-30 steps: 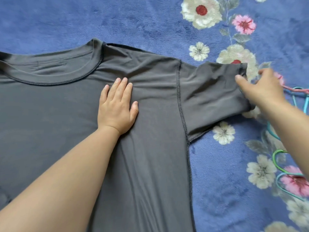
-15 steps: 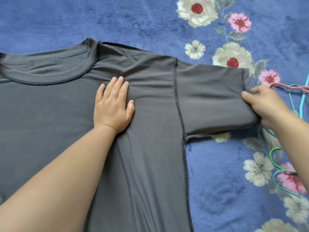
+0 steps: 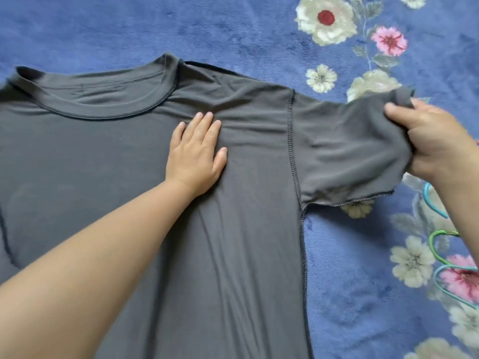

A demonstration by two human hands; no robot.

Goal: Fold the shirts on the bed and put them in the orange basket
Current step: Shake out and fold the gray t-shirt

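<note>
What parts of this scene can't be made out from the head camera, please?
- Orange basket: not in the head view.
- Grey shirt: hem and far sleeve cut off by the frame edges.
- Hangers: partly behind the right hand's forearm and past the right edge.
- Cloth under the left hand.

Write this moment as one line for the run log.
step: fold sleeve | left hand: flat on grey shirt | right hand: grips sleeve end, raised | basket: unseen

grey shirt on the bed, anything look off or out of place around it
Nothing looks damaged. The grey shirt lies flat under the left hand, while the right hand grips the sleeve end, bunching it. The only stray items are coloured hangers lying on the floral blanket at the right edge.
</note>
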